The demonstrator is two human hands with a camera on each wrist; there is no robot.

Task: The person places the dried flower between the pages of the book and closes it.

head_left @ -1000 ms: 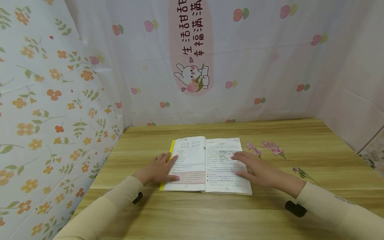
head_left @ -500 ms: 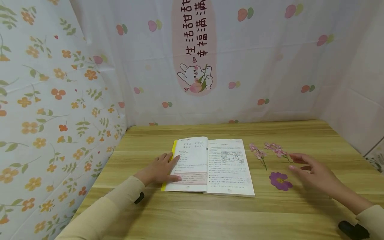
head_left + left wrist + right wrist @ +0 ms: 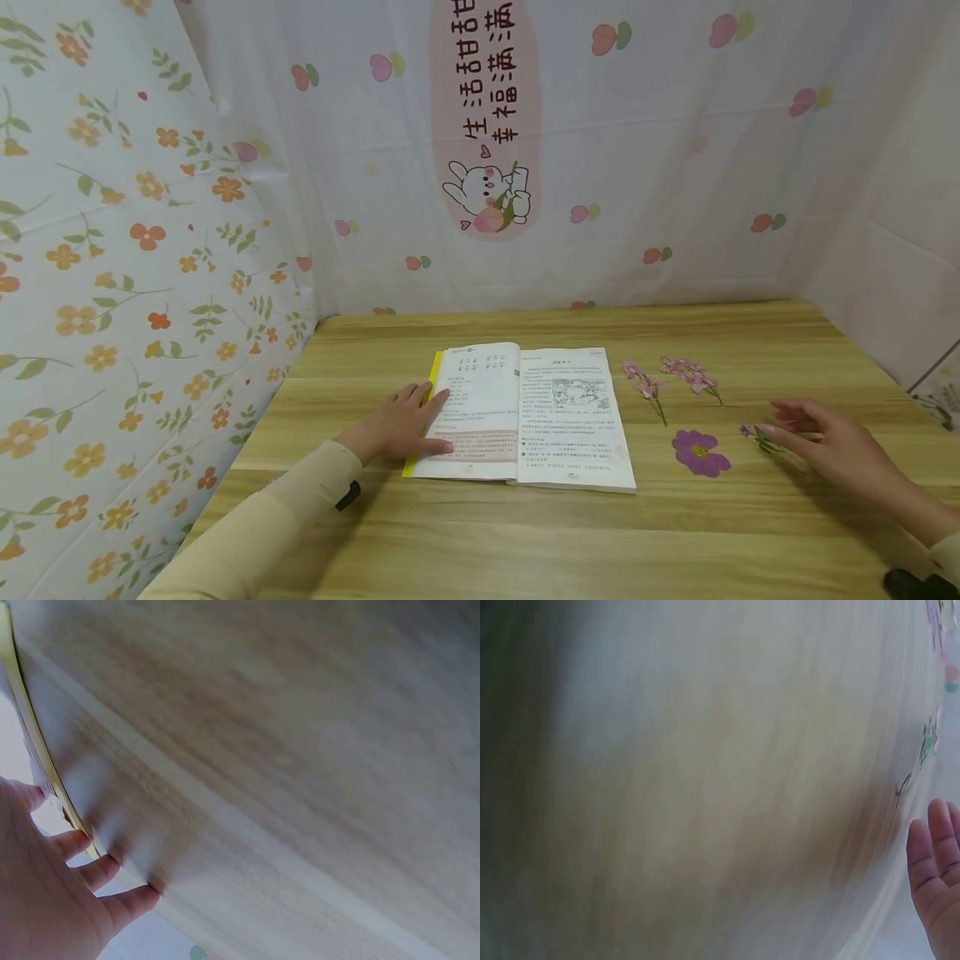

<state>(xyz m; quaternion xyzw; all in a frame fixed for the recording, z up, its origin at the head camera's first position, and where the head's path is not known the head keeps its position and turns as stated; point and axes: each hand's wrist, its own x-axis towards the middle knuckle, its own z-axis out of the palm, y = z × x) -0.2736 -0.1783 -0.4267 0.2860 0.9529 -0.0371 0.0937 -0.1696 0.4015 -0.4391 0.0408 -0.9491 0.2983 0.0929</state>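
An open book [image 3: 566, 429] with printed pages and a yellow cover edge lies flat on the wooden table. My left hand [image 3: 399, 423] rests on the book's left side, thumb over the page, fingers spread along the edge; the left wrist view shows the fingertips [image 3: 135, 900] reaching past that edge. Right of the book, my right hand [image 3: 843, 446] hovers at a small purple flower on a green stem [image 3: 765, 439], partly covering it. Its fingers [image 3: 939, 840] look straight in the right wrist view, apart from a green sprig. Whether it touches the flower is unclear.
A large purple flower [image 3: 701, 453] lies between the book and the right hand. Behind it are two pink flower sprigs [image 3: 647, 387]. The wooden table [image 3: 525, 542] meets a patterned cloth backdrop [image 3: 637, 167] at the back and a floral cloth [image 3: 150, 292] at left.
My right hand has moved from over the right page to the right, away from the book, uncovering the large purple flower. The left hand stays on the book.
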